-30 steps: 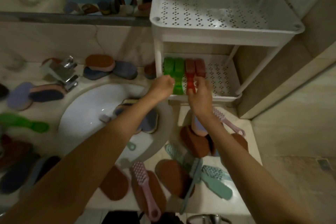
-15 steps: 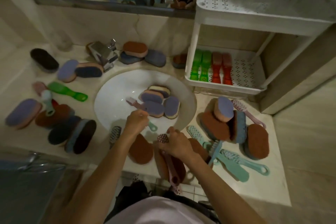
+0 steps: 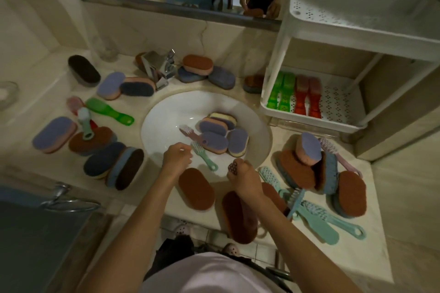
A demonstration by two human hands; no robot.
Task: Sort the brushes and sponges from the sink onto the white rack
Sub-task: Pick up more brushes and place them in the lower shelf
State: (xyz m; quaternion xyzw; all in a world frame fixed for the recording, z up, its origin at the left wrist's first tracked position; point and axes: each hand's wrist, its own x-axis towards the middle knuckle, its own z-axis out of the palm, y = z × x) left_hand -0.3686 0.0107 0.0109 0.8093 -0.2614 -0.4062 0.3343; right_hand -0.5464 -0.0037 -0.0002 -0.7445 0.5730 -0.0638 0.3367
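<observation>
The white sink (image 3: 181, 107) holds several purple-topped sponges (image 3: 215, 141), a small pink brush (image 3: 190, 133) and a teal brush (image 3: 204, 156). My left hand (image 3: 177, 157) hangs over the sink's front rim, right beside the teal brush's head, fingers loosely curled and nothing seen in them. My right hand (image 3: 245, 178) grips a pink brush (image 3: 232, 169) by its handle over the front counter; only the dotted head sticks out. The white rack (image 3: 309, 123) stands at the right. Two green brushes (image 3: 281, 94) and two red brushes (image 3: 307, 95) lie in its lower tray.
Brown, blue and purple sponges crowd the counter all round the sink. Teal brushes (image 3: 321, 219) lie front right, a green brush (image 3: 109, 112) at the left. The chrome tap (image 3: 159, 66) stands behind the sink. The rack's top tray (image 3: 357, 19) overhangs the lower one.
Both hands came back from the rack's lower tray to the sink's front. My right hand took hold of a pink brush on the counter. My left hand shifted left, uncovering the teal brush's head.
</observation>
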